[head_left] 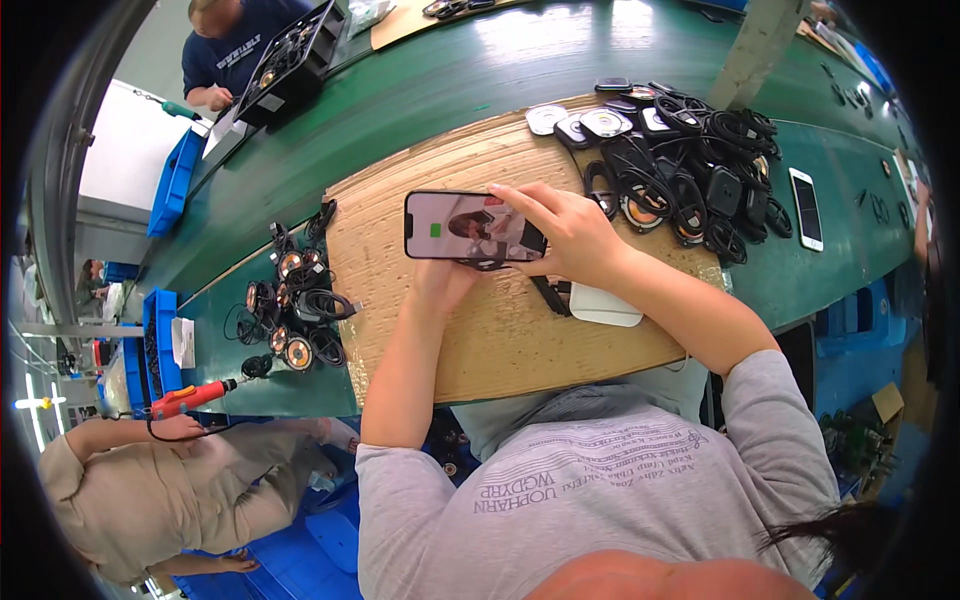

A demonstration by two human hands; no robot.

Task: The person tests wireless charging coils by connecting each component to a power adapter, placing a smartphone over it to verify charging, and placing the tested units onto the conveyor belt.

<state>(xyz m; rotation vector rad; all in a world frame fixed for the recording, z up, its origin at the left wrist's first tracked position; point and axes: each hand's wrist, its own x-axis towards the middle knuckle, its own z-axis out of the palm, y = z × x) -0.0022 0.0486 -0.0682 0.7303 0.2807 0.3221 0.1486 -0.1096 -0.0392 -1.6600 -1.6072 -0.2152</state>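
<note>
Smartphone (470,226) lit, held over cardboard sheet (500,330): left hand (445,278) gripping beneath, right hand (565,232) pinching top edge. Cabled charger pucks (690,170) piled beyond, untested.

I'm looking down on a long green desk (470,70) that curves from nine o'clock up to three o'clock, with window light glaring off its far end near twelve. A brown cardboard sheet (480,340) covers its middle. Blue plastic bins (172,180) stand along the desk's edge at ten o'clock, and more blue crates (320,540) sit on the floor at seven.
</note>
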